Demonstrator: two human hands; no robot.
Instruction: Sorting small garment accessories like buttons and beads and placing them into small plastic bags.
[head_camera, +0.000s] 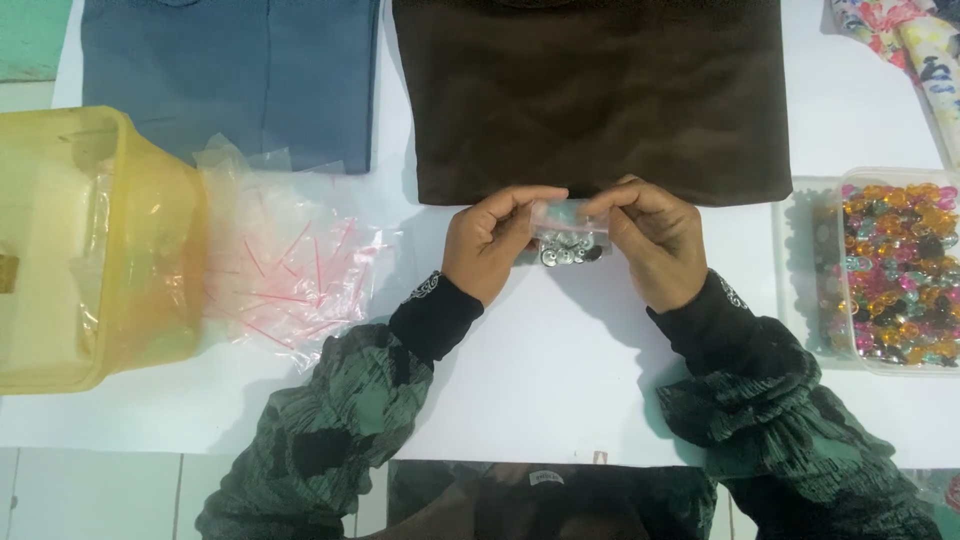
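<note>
**A:** Where is the bag right now?

**B:** You have the small clear plastic zip bag of round silver buttons (568, 243) pinched between both hands, above the white tabletop (560, 370), just in front of the folded dark brown cloth (590, 95). Your left hand (490, 240) is clamped on its left top corner, your right hand (650, 240) on the right top corner, thumb and forefinger closed on the film on each side.

**A:** How will it handle?

**B:** I judge it light, soft and limp. The film looks slick, and the buttons sag in a loose cluster at the bottom, so the weight will shift as you tilt it. Keep your hold along the top edge, at the corners, where the strip should be stiffer; squeeze lower down and the buttons are likely to slide about.

**A:** And the count around you?

**B:** One bag in your hands; the buttons inside overlap, so I cannot count them. Two folded cloths lie at the far edge, the brown one and a blue one (230, 75). One translucent yellow plastic tub (150, 250) sits to your left, one heap of empty clear bags with red strips (290, 270) beside it. One clear plastic tray of multicoloured beads (900, 270) sits to your right.
</note>
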